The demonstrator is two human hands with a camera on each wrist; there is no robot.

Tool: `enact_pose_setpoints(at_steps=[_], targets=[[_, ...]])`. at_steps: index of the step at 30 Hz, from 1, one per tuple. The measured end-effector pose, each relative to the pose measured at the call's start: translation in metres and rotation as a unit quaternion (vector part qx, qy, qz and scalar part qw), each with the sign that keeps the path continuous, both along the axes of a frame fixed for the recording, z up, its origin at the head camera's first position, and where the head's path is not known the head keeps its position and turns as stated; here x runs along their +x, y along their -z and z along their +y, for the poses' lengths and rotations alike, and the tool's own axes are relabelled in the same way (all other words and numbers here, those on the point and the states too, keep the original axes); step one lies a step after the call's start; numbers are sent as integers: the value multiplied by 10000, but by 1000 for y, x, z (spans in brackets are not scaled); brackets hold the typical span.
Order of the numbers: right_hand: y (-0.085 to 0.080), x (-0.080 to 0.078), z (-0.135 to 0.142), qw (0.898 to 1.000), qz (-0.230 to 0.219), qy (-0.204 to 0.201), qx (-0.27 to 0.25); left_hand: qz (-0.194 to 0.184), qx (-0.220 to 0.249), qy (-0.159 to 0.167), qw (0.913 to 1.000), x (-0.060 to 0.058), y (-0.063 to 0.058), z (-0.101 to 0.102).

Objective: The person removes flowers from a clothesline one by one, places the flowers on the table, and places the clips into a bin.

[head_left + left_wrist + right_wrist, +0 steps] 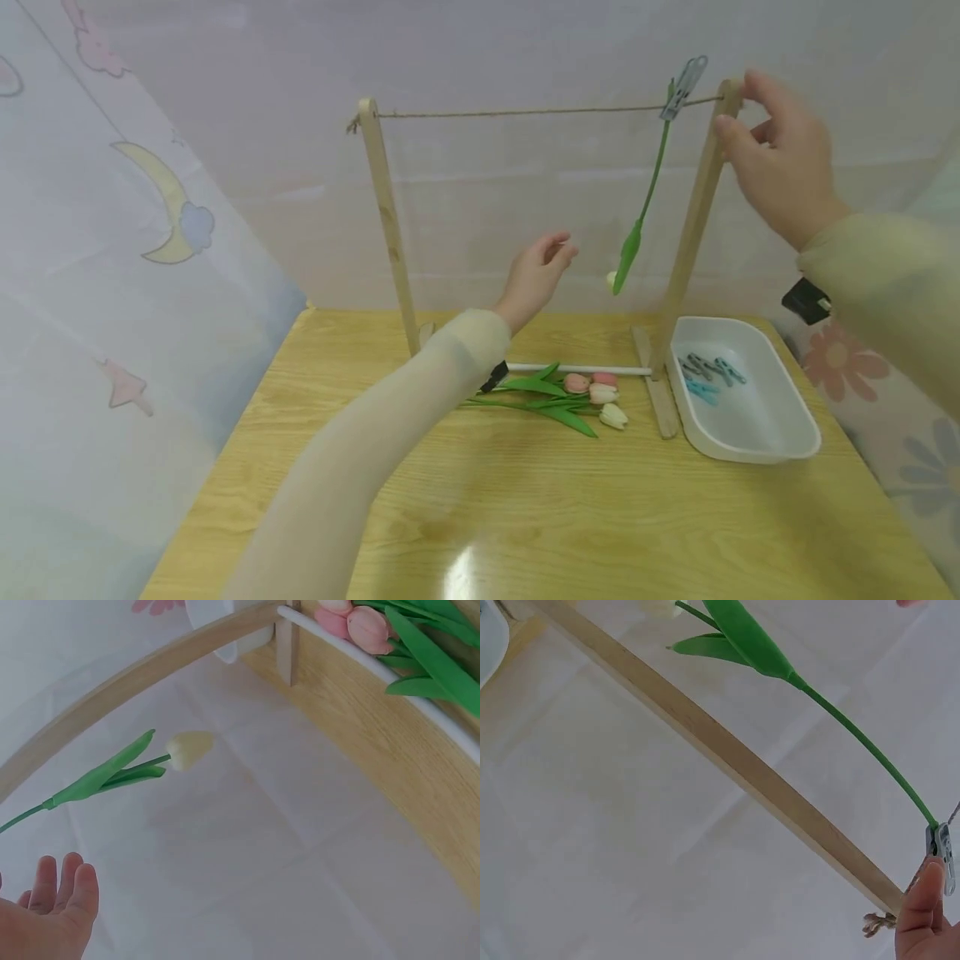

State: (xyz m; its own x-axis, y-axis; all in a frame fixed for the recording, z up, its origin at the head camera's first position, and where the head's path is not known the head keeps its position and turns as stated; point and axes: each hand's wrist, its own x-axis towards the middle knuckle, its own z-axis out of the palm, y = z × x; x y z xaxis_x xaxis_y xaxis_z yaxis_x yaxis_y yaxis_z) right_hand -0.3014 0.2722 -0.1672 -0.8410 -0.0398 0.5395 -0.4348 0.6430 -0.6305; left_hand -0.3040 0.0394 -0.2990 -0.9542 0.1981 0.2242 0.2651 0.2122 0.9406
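Note:
A white tulip [630, 246] hangs head down from a twine line [517, 112]. A grey clothespin [684, 87] clips its stem to the twine near the right post [693, 217]. My right hand [787, 154] is at the top of that post, thumb and index finger apart, with the thumb overlapping the wood; whether it touches cannot be told. Left of the hanging tulip, my left hand [536, 279] is raised with loosely bent fingers and nothing in it. In the left wrist view, its fingers [86, 896] are apart from the tulip's stem.
Several pink and white tulips [576, 383] lie on the wooden table [480, 492] by the frame's white bottom rod [600, 370]. At the right stands a white tray [757, 417] with several clothespins [701, 392]. The left post [386, 217] holds the twine's other end.

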Motion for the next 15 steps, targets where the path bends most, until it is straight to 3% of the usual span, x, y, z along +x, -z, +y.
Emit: enact_pose_setpoints(at_steps=[7, 15], targets=[[-23, -13, -17, 9965, -777, -298, 32, 187, -532, 23, 9984, -8, -10, 13], [-46, -27, -25, 9920, -1240, 41, 217, 205, -857, 351, 9955, -15, -23, 33]])
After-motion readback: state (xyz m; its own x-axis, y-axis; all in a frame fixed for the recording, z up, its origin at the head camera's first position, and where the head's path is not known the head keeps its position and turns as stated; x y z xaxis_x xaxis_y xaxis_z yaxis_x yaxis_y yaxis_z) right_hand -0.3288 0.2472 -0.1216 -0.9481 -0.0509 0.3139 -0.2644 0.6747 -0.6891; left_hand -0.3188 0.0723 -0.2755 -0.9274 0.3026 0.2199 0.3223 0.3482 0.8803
